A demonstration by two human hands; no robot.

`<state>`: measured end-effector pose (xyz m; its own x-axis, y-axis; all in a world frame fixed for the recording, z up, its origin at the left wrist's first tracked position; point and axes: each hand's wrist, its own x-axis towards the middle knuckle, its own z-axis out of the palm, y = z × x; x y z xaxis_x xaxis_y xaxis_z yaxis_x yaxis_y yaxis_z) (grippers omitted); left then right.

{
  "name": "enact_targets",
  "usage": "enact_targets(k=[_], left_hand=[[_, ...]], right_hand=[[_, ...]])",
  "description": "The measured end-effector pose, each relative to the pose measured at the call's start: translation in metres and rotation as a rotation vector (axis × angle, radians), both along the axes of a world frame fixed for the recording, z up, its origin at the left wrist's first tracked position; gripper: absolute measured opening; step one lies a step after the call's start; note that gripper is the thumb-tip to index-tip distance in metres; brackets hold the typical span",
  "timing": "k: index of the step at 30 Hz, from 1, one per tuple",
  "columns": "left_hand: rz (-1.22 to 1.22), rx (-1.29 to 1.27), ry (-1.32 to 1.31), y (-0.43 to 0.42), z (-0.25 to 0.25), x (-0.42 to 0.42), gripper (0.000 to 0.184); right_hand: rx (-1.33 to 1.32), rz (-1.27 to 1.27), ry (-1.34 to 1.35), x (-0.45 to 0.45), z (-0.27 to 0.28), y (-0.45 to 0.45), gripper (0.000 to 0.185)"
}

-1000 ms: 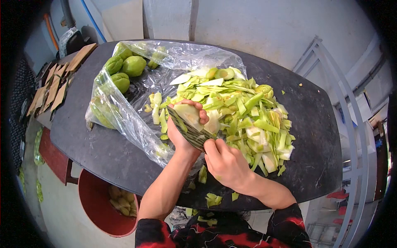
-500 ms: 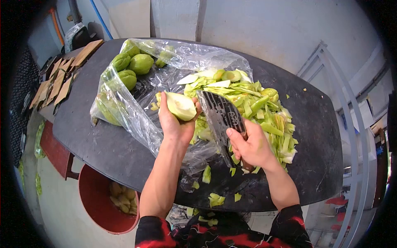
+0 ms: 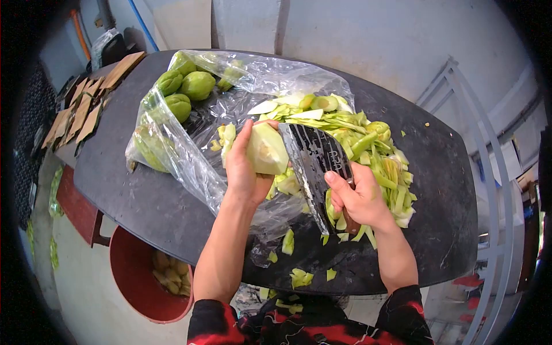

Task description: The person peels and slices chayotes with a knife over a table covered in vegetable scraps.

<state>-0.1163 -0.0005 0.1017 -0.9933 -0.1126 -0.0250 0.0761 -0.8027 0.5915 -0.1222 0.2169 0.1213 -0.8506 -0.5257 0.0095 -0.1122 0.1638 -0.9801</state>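
Note:
Near the middle of the view, my left hand (image 3: 244,168) is wrapped round a pale peeled chayote (image 3: 267,149). My right hand (image 3: 362,195) grips the wooden handle of a wide dark cleaver (image 3: 315,167), its blade upright just right of the chayote. The blade hides part of a heap of green peelings (image 3: 374,146). Whole green chayotes (image 3: 198,85) lie in an open clear plastic bag (image 3: 192,167) at the upper left of the dark table (image 3: 144,198).
A red bucket (image 3: 129,276) with peeled pieces stands on the floor below the table's left edge. Cardboard strips (image 3: 86,109) lie at the far left. Loose peel scraps (image 3: 301,278) are near the front edge. A grey metal railing (image 3: 491,201) stands on the right.
The cleaver came away from the chayote and swung up to the right. The chayote has since turned in my left hand, showing a broader pale face toward the camera.

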Motion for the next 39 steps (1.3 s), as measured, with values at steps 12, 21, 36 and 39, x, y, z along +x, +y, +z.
enact_targets(k=[12, 21, 36, 39], left_hand=[[-0.027, -0.077, 0.014, 0.003, 0.002, 0.000, 0.041], [-0.019, -0.072, 0.025, 0.002, 0.003, 0.002, 0.040], [0.017, -0.047, -0.056, 0.012, -0.008, 0.002, 0.038], [0.032, -0.024, -0.058, 0.019, -0.010, 0.003, 0.038]], right_hand=[[-0.037, -0.057, 0.038, 0.001, 0.004, 0.001, 0.023], [-0.078, -0.035, 0.023, 0.002, 0.004, 0.002, 0.024], [-0.032, -0.035, 0.034, 0.002, 0.004, 0.000, 0.025], [-0.109, -0.027, -0.026, 0.001, 0.000, 0.000, 0.024]])
